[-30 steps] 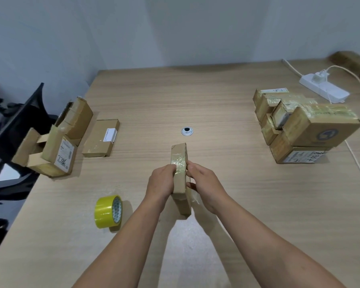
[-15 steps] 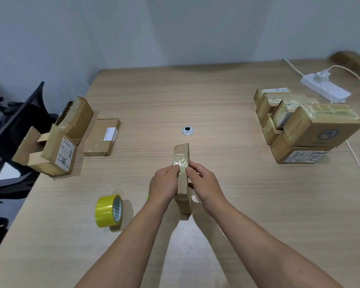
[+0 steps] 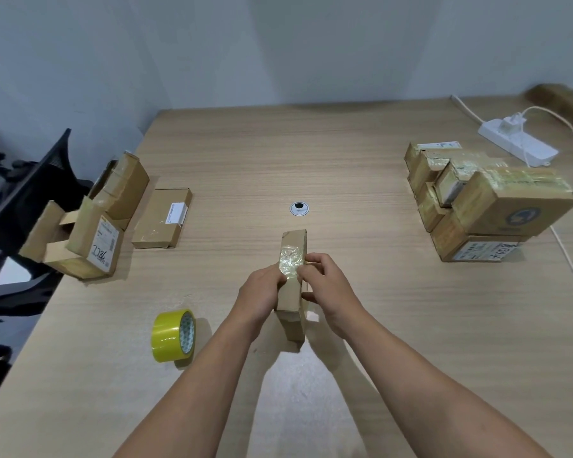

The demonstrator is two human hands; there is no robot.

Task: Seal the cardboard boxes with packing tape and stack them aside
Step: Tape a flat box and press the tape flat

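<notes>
**Both hands on the slim box, mid-table**

Nearest me, the left hand (image 3: 262, 292) and right hand (image 3: 329, 289) each close their grip on the slim box (image 3: 290, 300). It stands on its long edge on the table (image 3: 394, 325), and fingertips press the clear tape patch (image 3: 291, 259) on its top edge. Just left, the yellow tape roll (image 3: 171, 335) stands on its rim. Farther left lie a flat box (image 3: 162, 218) and opened boxes (image 3: 80, 236). Far right sits the stack of taped boxes (image 3: 497, 206), with a white power strip (image 3: 518, 142) beyond.
</notes>
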